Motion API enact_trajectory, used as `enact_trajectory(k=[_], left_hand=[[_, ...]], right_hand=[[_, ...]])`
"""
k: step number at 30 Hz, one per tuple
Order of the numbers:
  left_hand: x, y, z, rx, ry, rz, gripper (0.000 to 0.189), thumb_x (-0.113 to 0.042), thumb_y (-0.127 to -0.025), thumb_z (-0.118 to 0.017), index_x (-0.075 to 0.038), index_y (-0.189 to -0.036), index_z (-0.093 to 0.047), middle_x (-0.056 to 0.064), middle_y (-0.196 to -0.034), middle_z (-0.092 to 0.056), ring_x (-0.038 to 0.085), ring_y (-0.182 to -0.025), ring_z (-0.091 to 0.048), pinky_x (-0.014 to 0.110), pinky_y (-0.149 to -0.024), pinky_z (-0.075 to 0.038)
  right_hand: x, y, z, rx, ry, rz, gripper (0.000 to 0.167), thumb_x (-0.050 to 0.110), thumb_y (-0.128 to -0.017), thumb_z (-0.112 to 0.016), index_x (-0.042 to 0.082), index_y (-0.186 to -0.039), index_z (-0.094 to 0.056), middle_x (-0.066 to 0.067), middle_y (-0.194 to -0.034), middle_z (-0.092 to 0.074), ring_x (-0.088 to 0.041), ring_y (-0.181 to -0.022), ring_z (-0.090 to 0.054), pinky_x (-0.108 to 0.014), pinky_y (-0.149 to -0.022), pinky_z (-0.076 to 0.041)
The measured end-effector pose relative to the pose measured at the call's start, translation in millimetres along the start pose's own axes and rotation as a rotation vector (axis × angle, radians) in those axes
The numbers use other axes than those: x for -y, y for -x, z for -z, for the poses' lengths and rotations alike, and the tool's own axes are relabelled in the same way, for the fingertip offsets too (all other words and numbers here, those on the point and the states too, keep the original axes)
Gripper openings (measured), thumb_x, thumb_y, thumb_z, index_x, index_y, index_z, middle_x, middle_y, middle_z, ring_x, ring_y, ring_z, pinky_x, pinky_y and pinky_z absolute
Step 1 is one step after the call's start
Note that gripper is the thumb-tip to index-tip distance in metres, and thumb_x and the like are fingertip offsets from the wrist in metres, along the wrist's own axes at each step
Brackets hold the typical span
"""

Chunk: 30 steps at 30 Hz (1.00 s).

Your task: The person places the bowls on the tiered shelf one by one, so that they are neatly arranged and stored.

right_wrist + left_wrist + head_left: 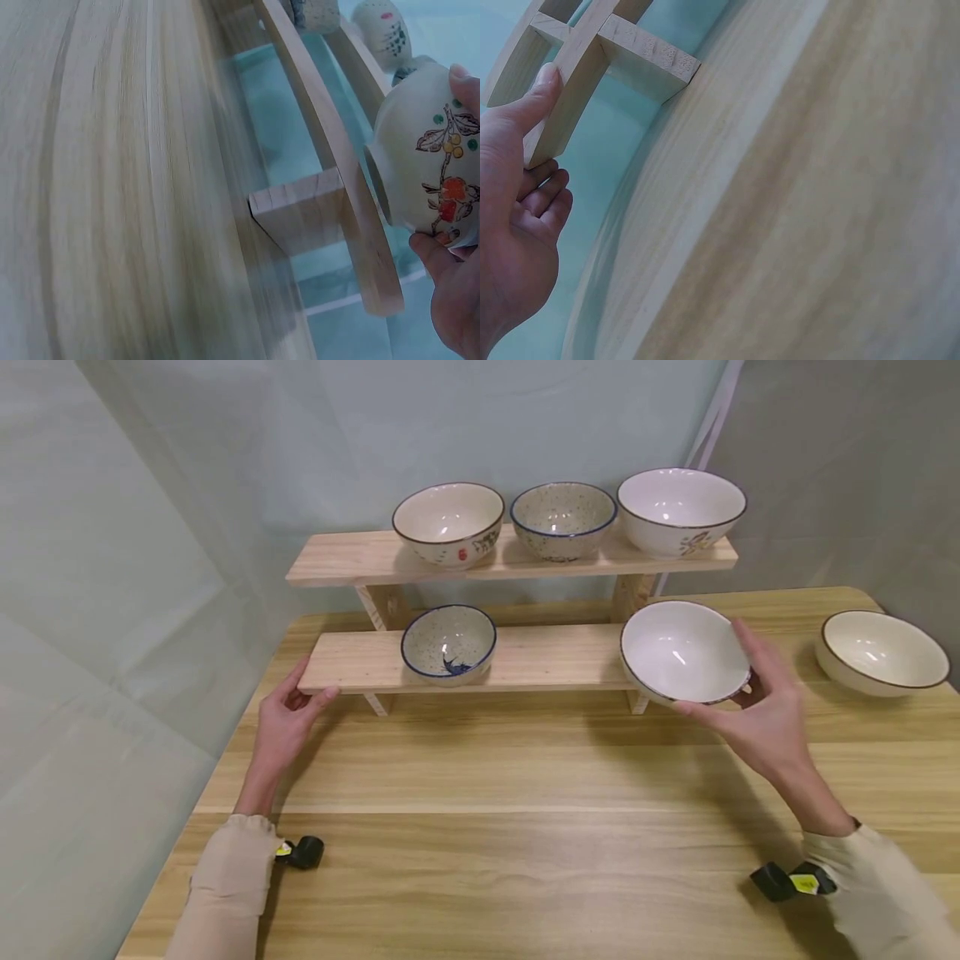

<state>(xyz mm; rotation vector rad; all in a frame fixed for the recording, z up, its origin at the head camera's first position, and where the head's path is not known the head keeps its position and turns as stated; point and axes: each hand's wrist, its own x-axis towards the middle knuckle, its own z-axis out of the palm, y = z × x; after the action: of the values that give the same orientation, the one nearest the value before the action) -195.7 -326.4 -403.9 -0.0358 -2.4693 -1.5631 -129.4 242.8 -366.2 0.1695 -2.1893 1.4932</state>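
My left hand [283, 722] grips the left end of the lower board of a two-tier wooden shelf [352, 660]. Its thumb lies along the board's front edge, and curled fingers show at the board's end in the left wrist view. At the other end, my right hand [768, 718] holds a white bowl [678, 647] by its right side, thumb at the front. The bowl tilts over the lower board; the right wrist view shows its painted fruit-and-leaf side [427, 150]. Whether its foot touches the board I cannot tell. A speckled blue-rimmed bowl [450, 643] sits left of centre on that board.
Along the upper board [345, 556] stand a brown-rimmed bowl [448, 522], a speckled bowl [562, 518] and a larger white bowl [681, 510]. Another cream bowl [883, 652] rests on the wooden table [480, 827], right of the shelf. Pale cloth [480, 427] hangs behind.
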Motion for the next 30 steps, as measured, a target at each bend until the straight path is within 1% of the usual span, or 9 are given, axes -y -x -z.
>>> enact_trajectory(k=[7,12,15,20,24,27,30], left_hand=[[-1.9,0.6,0.2,-0.001,-0.003,0.009,0.073,-0.022,-0.102,-0.07,-0.007,-0.162,-0.032,0.025,-0.157,-0.04,0.029,-0.136,-0.048,0.008,-0.092,-0.044],[-2.5,0.7,-0.1,0.001,0.005,0.012,0.073,-0.022,-0.102,-0.07,-0.007,-0.162,-0.031,0.025,-0.157,-0.041,0.028,-0.136,-0.049,0.008,-0.092,-0.044],[-2.5,0.8,-0.2,0.0,0.005,0.008,0.073,-0.021,-0.102,-0.07,-0.007,-0.162,-0.032,0.025,-0.157,-0.041,0.027,-0.135,-0.049,0.008,-0.092,-0.044],[-2.9,1.0,-0.2,0.001,0.007,0.009,0.073,-0.021,-0.102,-0.07,-0.007,-0.162,-0.031,0.026,-0.157,-0.041,0.026,-0.136,-0.049,0.008,-0.092,-0.044],[-3.6,1.7,-0.4,0.0,0.007,0.009,0.073,-0.021,-0.101,-0.07,-0.007,-0.162,-0.032,0.026,-0.156,-0.041,0.024,-0.134,-0.05,0.008,-0.092,-0.044],[-3.8,2.0,-0.6,-0.004,0.002,0.003,0.073,-0.021,-0.101,-0.07,-0.006,-0.162,-0.032,0.027,-0.155,-0.042,0.02,-0.131,-0.052,0.009,-0.092,-0.044],[-3.7,1.8,-0.7,-0.005,-0.001,0.0,0.073,-0.02,-0.101,-0.071,-0.005,-0.162,-0.032,0.027,-0.155,-0.043,0.017,-0.13,-0.053,0.008,-0.091,-0.045]], right_hand=[[1.3,-2.2,-12.2,0.032,-0.011,0.02,0.108,-0.021,-0.065,-0.086,0.014,-0.159,-0.044,-0.003,-0.145,-0.044,-0.016,-0.114,-0.055,-0.012,-0.088,-0.049],[2.4,-3.4,-20.0,0.041,-0.041,0.013,0.107,-0.023,-0.064,-0.086,0.01,-0.158,-0.046,-0.003,-0.145,-0.044,-0.014,-0.112,-0.055,-0.012,-0.087,-0.05],[3.3,-3.7,-24.5,0.051,-0.062,0.006,0.108,-0.023,-0.063,-0.086,0.008,-0.158,-0.045,-0.007,-0.148,-0.043,-0.014,-0.112,-0.055,-0.012,-0.087,-0.05],[4.4,-4.1,-31.4,0.074,-0.044,0.021,0.108,-0.016,-0.064,-0.091,0.009,-0.158,-0.044,-0.015,-0.155,-0.039,-0.02,-0.115,-0.055,-0.012,-0.087,-0.05],[5.4,-4.6,-36.0,0.086,-0.039,0.044,0.106,-0.014,-0.066,-0.091,0.007,-0.158,-0.044,-0.015,-0.155,-0.04,-0.023,-0.117,-0.055,-0.014,-0.089,-0.05],[5.6,-5.3,-38.7,0.094,-0.04,0.055,0.106,-0.013,-0.066,-0.091,0.006,-0.158,-0.043,-0.014,-0.153,-0.042,-0.021,-0.116,-0.055,-0.014,-0.088,-0.05],[6.0,-6.1,-41.7,0.1,-0.049,0.063,0.107,-0.014,-0.065,-0.091,0.008,-0.158,-0.044,-0.014,-0.151,-0.044,-0.02,-0.117,-0.055,-0.014,-0.088,-0.051]])
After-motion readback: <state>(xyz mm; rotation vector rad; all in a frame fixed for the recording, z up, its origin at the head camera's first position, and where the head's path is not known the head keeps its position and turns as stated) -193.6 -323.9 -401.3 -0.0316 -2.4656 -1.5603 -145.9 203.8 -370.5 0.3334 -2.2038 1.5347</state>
